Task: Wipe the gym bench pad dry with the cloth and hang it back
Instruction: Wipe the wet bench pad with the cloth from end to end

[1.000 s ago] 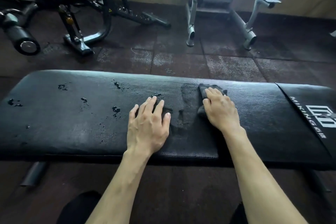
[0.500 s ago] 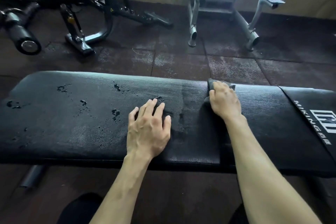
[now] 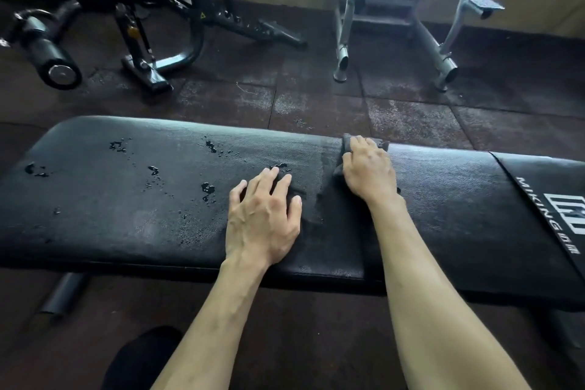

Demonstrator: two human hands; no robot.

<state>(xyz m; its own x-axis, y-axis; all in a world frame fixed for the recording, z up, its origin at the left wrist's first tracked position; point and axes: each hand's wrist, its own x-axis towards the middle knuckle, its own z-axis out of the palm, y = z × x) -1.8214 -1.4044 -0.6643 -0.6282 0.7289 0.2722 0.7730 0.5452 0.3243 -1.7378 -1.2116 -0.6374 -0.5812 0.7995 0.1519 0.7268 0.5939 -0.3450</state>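
The right hand (image 3: 367, 169) presses the grey cloth (image 3: 347, 143) flat against the bench pad's (image 3: 443, 199) far edge — fingers only lightly bent over it. The left hand (image 3: 264, 218) rests flat, holding nothing. Droplets (image 3: 207, 188) lie to the left — sweep there with overlapping, firm strokes.

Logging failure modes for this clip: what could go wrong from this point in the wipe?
The cloth sits bunched under the right hand at the bench pad far edge and could slip off. Water droplets lie left of the flat left hand, which may smear them or hide some from the wipe.
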